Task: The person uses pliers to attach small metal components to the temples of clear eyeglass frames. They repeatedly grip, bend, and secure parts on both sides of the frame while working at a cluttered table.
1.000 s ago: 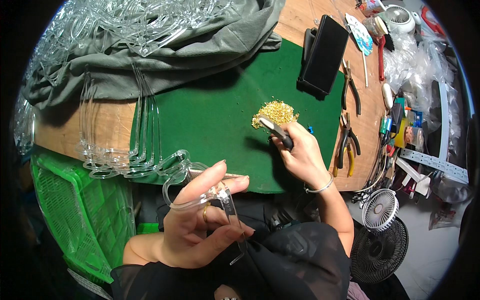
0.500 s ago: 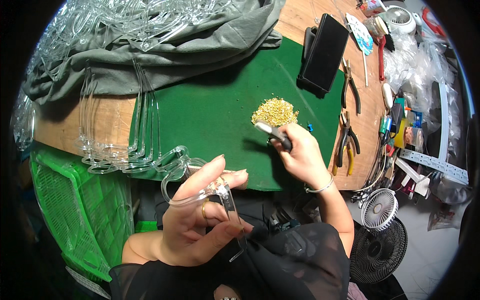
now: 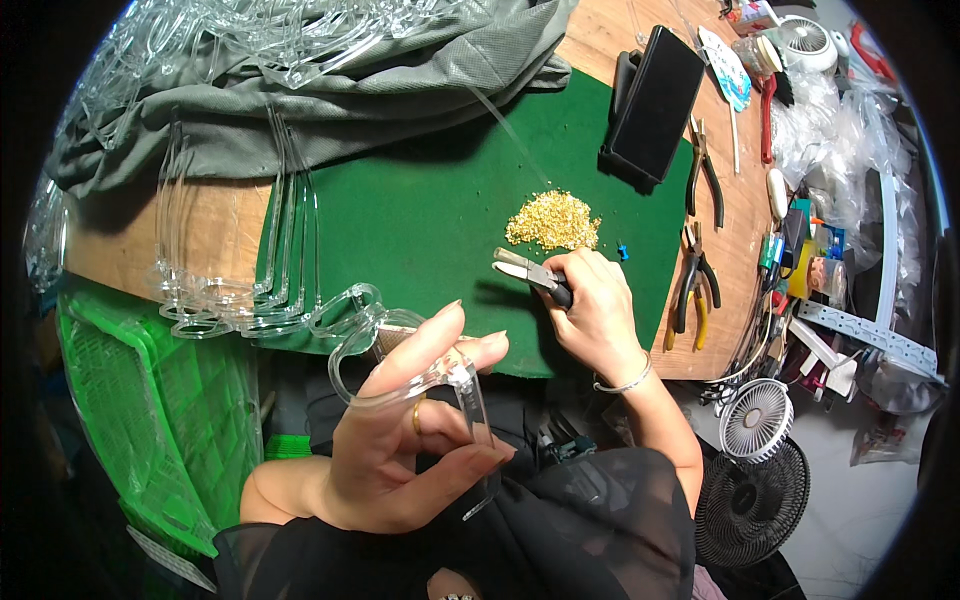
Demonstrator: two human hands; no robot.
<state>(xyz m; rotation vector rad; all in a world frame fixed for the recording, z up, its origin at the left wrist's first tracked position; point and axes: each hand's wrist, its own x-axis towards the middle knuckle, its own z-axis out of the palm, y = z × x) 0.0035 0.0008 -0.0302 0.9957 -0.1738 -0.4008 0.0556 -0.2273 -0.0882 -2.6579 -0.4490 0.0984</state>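
My left hand (image 3: 395,460) is closed around a clear plastic eyeglass frame (image 3: 473,402), its fingers passing through a rim and its thumb against a folded temple arm. My right hand (image 3: 597,312) grips small pliers (image 3: 537,274) with dark handles. The plier jaws point left and stand slightly apart; I cannot make out anything between them. Just beyond them lies a heap of tiny gold-coloured metal parts (image 3: 553,222) on a green mat (image 3: 420,210). Several more clear frames (image 3: 235,310) stand in a row along the table's near left edge, temples upward.
A grey cloth (image 3: 400,120) at the back left bears a pile of clear frames (image 3: 300,45). A black phone (image 3: 655,105) leans at the back right. Two more pliers (image 3: 690,275) lie right of the mat, near a blue push pin (image 3: 622,252). Green crates (image 3: 150,400) stand lower left.
The pliers have swung a little left and away from the gold heap, so their parted jaws show more plainly. My left hand keeps its hold on the eyeglass frame, shifted slightly right.
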